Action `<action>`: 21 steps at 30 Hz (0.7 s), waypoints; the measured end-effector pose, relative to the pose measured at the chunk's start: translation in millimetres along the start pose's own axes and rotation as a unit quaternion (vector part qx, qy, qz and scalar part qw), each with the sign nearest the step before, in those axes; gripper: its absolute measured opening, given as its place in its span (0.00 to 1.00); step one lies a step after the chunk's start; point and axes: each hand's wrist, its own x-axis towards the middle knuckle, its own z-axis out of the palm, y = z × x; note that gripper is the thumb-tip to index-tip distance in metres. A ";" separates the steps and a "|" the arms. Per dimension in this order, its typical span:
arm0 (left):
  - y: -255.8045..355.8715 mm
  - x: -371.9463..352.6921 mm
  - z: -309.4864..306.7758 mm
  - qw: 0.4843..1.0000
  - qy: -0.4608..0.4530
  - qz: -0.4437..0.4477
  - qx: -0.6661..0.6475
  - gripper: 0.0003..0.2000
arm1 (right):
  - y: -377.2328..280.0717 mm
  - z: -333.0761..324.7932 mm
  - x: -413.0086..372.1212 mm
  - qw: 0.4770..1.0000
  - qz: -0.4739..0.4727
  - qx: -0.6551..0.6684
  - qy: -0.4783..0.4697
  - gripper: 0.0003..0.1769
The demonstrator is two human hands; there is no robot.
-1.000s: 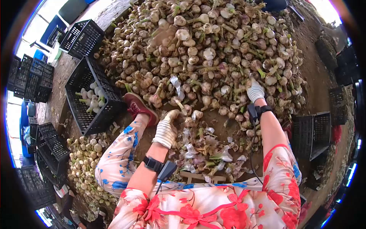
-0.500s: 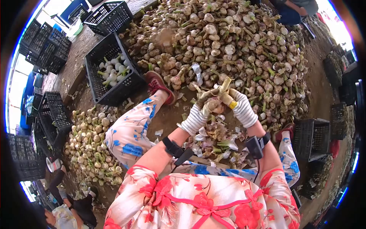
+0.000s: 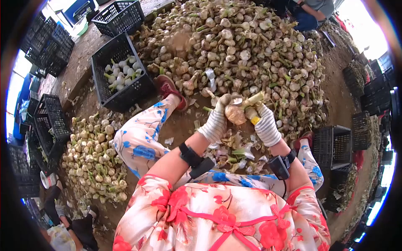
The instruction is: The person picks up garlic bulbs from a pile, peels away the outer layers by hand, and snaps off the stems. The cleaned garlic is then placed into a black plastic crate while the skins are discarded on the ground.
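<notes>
Between my gloved hands is a brownish garlic bulb (image 3: 235, 116), its thick cut stem (image 3: 253, 99) pointing up and to the right. My left hand (image 3: 215, 124) is closed on the bulb's left side, thumb near its top beside a small pale patch. My right hand (image 3: 266, 127) is curled at the stem side, a yellow band (image 3: 254, 120) around its thumb; I cannot tell whether its fingers hold anything besides the stem. Peeled skins and leaf scraps (image 3: 240, 151) lie on the ground below, between my legs.
A big heap of untrimmed garlic (image 3: 234, 46) rises ahead. At left stands a black crate (image 3: 109, 54) holding cleaned white bulbs (image 3: 124, 72). A smaller garlic pile (image 3: 94, 157) lies by my left knee, an upright black crate (image 3: 333, 146) at right. Other people sit at upper right and lower left.
The bulb has turned so its stem leans right instead of standing up. My right hand has drawn slightly away from the bulb and down; the whole view has shifted a little.
</notes>
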 end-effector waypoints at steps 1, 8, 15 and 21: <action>-0.1 1.2 -6.2 0.998 -0.001 -0.024 0.055 0.27 | 3.7 2.4 -4.7 1.000 0.004 0.001 -0.003 0.14; 0.3 4.5 9.5 0.994 0.007 0.039 0.098 0.30 | 18.8 -3.3 5.3 0.984 0.073 0.155 0.039 0.12; 16.6 22.0 -20.4 0.970 -0.128 -0.197 -0.061 0.27 | 13.5 16.6 -1.1 0.956 0.087 0.268 0.084 0.11; -2.9 0.4 3.6 0.875 -0.017 0.377 0.302 0.22 | 19.3 18.8 7.6 0.948 0.077 0.289 0.108 0.13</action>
